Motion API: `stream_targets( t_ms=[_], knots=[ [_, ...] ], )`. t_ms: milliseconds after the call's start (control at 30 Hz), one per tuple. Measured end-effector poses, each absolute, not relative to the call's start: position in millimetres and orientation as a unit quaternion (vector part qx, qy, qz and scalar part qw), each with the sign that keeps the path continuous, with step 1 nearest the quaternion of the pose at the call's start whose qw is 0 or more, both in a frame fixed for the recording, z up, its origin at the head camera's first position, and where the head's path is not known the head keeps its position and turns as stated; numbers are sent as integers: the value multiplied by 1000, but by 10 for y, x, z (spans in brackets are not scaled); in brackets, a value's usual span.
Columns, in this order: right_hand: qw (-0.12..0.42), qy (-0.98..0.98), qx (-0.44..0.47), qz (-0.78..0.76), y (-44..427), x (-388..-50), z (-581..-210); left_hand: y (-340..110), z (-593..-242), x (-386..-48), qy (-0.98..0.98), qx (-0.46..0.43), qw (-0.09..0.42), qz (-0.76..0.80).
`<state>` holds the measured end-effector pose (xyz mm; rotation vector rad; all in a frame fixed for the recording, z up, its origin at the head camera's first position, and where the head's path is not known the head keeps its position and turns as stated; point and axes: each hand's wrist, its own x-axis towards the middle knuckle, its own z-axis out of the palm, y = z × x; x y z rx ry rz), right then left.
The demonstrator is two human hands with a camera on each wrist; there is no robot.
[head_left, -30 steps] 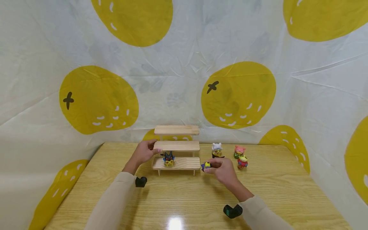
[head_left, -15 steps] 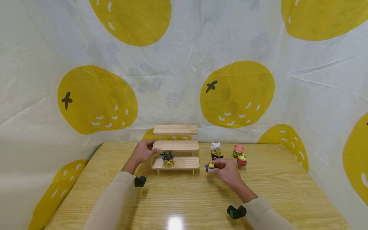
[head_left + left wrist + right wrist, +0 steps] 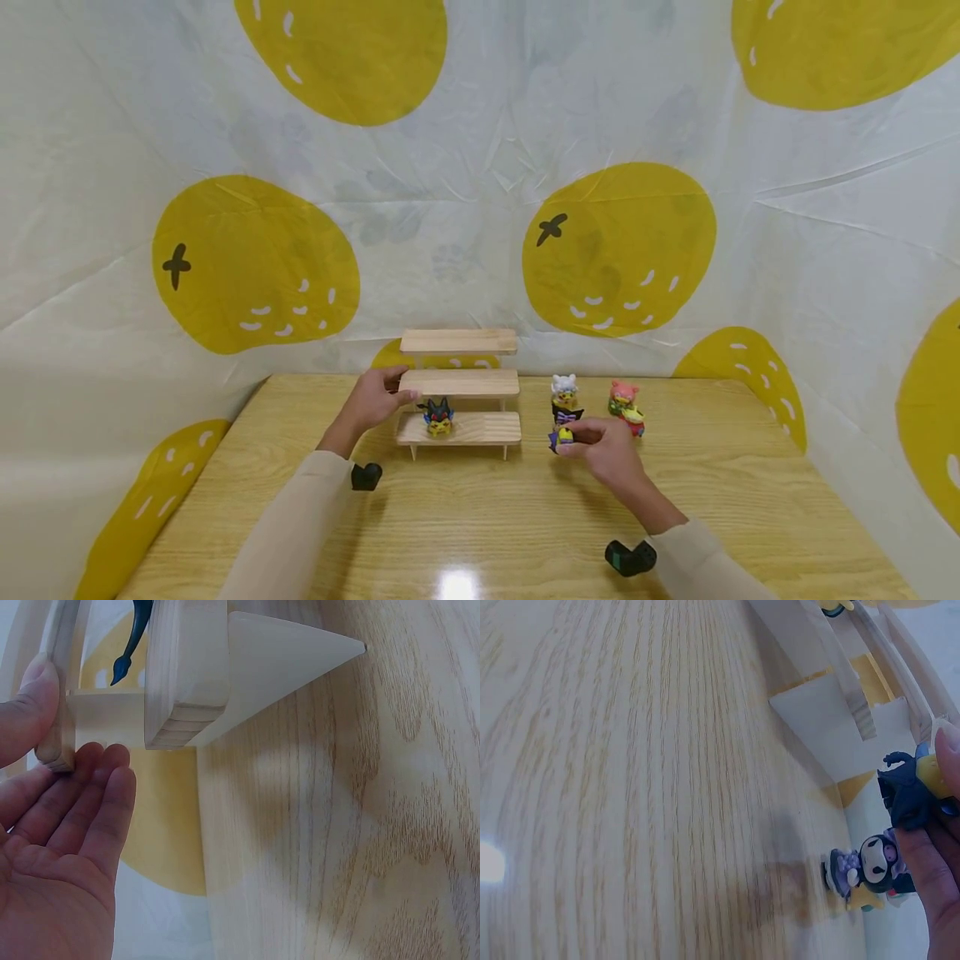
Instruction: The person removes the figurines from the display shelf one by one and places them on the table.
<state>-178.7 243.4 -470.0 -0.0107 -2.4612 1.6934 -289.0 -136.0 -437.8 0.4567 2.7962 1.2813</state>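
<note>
My left hand (image 3: 372, 402) grips the left end of the middle board of a three-tier wooden shelf (image 3: 480, 427). In the left wrist view the thumb lies on one face of the board and the fingers reach to the other. A yellow figurine with a black-eared hood (image 3: 438, 417) stands on the lowest tier, left of centre. Right of the shelf, my right hand (image 3: 613, 457) pinches a small yellow and dark blue figurine (image 3: 561, 438) above the table. In the right wrist view its dark part (image 3: 907, 796) shows, the rest partly hidden by the fingers.
Past the right hand stand a white-hooded figurine (image 3: 564, 390), a black and purple figurine (image 3: 567, 415), a pink figurine (image 3: 622, 395) and a red and yellow figurine (image 3: 636, 423), partly hidden. A patterned cloth (image 3: 450, 250) hangs behind the wooden table (image 3: 420, 533).
The right hand has moved right, away from the shelf's lowest tier, carrying the yellow and dark blue figurine. The left hand has stayed on the middle board.
</note>
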Motion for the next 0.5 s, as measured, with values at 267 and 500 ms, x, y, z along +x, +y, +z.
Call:
stream_targets(
  t_ms=[267, 500],
  knots=[
    [83, -833, -8, 548, 2527, -1757, -4740, -1363, -4397, -2894, 898, 149, 15, 414],
    [91, -839, 2, 537, 2619, -1756, -4763, -1354, -4394, -2903, 894, 151, 13, 422]
  ],
)
